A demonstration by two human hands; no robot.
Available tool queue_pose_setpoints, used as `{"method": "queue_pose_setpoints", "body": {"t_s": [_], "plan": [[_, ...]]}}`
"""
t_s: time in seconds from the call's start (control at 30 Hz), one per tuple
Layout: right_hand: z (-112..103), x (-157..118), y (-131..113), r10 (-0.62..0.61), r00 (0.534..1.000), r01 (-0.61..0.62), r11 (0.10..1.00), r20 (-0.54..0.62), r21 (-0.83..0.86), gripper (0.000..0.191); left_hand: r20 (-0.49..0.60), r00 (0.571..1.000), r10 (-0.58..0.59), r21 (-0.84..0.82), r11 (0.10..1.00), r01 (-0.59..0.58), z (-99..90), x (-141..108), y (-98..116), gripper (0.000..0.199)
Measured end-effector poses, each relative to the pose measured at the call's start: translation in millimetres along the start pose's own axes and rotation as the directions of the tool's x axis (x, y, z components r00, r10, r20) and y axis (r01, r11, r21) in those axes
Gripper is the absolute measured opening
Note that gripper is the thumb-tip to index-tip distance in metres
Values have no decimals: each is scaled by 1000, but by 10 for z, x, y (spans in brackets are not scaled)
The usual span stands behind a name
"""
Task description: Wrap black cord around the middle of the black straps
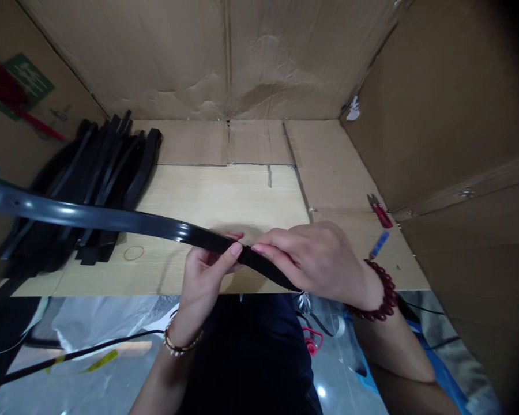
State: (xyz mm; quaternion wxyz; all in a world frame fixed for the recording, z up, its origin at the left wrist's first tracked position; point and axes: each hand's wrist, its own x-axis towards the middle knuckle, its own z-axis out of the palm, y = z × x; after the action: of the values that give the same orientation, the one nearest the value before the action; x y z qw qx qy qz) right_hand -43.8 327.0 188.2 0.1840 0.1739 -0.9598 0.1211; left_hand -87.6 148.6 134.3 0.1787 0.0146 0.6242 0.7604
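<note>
A long, curved, glossy black strip [112,219] stretches from the far left to the table's front edge, over the worktop. My left hand [210,268] is closed around it, thumb on top and fingers underneath. Just to the right, my right hand [315,259] pinches at the strip's edge with thumb and forefinger; its other fingers are curled. Beyond the left thumb the strip looks matte and slopes down under the right hand, which partly hides it. Whether a smaller piece sits between the right fingertips cannot be made out.
Several similar black strips [104,173] lie heaped at the left. A rubber band [134,252] lies near them. Red-handled snips [379,212] and a small blue object [378,245] rest at the right. A cardboard wall [177,57] encloses the back, with more cardboard at both sides.
</note>
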Motion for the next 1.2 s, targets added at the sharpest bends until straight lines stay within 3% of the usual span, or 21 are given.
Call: {"method": "queue_pose_setpoints", "body": {"t_s": [0.13, 0.33, 0.5, 0.7, 0.8, 0.93, 1.07, 1.2], "plan": [[-18, 68, 77, 8, 995, -15, 997, 99, 73, 48, 1, 998, -71, -49, 996, 70, -48, -47, 34, 25], [-7, 142, 168, -84, 996, 78, 944, 7, 321, 33, 60, 987, -152, -137, 978, 159, -28, -104, 145, 23], [67, 182, 204, -81, 996, 90, 876, -38, 474, 26, 53, 987, -153, -203, 966, 161, -9, -145, 171, 23], [197, 187, 225, -11, 1000, 7, 767, 3, 642, 29, 66, 986, -153, -228, 960, 164, -31, -191, 152, 22], [273, 161, 228, 25, 998, -56, 685, 53, 726, 25, 20, 996, -92, -192, 977, 94, -48, -199, 126, 19], [383, 116, 207, 77, 988, -153, 545, 133, 825, 24, 54, 998, -43, -187, 981, 53, -74, -187, 106, 17], [482, 73, 173, 108, 978, -208, 424, 179, 881, 25, 65, 990, -122, -245, 960, 134, -111, -175, 112, 19], [510, 57, 149, 151, 984, -151, 457, 91, 877, 22, 53, 973, -223, -275, 934, 229, -125, -178, 134, 23]]}}
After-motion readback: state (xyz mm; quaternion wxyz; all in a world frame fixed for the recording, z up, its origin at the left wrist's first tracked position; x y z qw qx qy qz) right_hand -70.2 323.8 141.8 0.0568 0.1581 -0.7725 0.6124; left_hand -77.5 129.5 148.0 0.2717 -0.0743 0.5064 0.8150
